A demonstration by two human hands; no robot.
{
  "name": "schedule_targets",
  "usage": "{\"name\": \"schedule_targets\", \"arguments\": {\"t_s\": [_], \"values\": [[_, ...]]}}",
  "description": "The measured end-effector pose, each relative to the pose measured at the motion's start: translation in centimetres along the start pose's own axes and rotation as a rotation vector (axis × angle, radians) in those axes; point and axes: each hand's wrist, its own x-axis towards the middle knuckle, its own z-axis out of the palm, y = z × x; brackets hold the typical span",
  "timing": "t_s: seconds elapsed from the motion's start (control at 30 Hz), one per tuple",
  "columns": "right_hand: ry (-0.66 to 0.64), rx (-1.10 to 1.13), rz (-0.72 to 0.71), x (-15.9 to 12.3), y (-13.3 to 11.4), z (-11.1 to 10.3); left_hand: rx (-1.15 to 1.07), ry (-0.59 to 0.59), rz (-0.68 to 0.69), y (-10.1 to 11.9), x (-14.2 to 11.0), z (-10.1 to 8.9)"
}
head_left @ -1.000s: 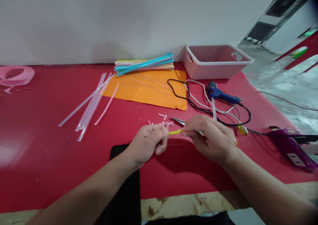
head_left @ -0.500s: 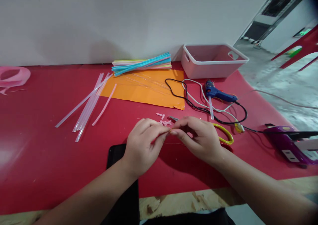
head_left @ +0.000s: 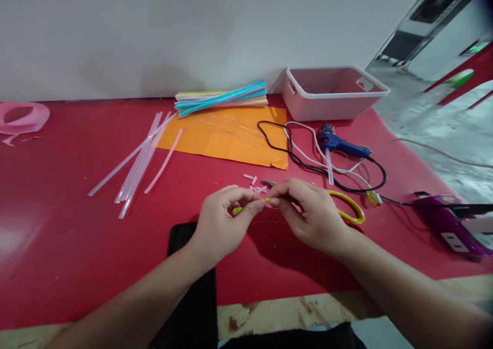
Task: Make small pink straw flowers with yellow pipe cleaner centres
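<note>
My left hand [head_left: 227,220] is closed, thumb and fingers pinching a small yellow piece, which looks like a pipe cleaner [head_left: 238,211]. Its tip shows between the two hands. My right hand [head_left: 308,210] pinches the other end of that yellow piece, the fingertips almost meeting the left ones. Most of the piece is hidden by the fingers. Just beyond the hands lie several short pink cut pieces [head_left: 259,189]. Scissors with a yellow handle [head_left: 352,207] lie partly under my right hand, blade tip showing.
Behind are a bundle of coloured pipe cleaners [head_left: 221,99], an orange envelope [head_left: 215,141] and a pink basket [head_left: 331,105]. Glue sticks [head_left: 140,166] lie left. A blue glue gun [head_left: 342,146], cables and a purple power strip [head_left: 442,223] are right. A black phone [head_left: 192,297] lies under my left forearm.
More of the yellow piece now shows, at the fingertips and below my left fingers. My left fingers have shifted slightly; both hands stay close together.
</note>
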Motion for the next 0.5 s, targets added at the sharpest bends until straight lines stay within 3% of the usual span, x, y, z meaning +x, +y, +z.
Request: {"name": "schedule_targets", "arguments": {"t_s": [0.17,0.23,0.3,0.4,0.5], "values": [[0.031,-0.067,-0.250,-0.16,0.57,-0.15,-0.681,-0.190,-0.373,0.00,0.28,0.23],[0.032,-0.061,-0.308,-0.16,0.69,-0.26,-0.824,-0.217,-0.450,-0.23,0.44,0.33],[0.046,-0.019,-0.270,-0.14,0.70,-0.44,-0.829,-0.181,-0.454,-0.54,0.62,0.39],[0.065,0.128,-0.029,-0.08,0.48,-0.77,-0.689,-0.093,-0.370,-0.82,0.71,0.36],[-0.034,0.231,0.183,-0.02,0.11,-0.90,-0.428,-0.081,-0.222,-0.61,0.48,0.24]]}}
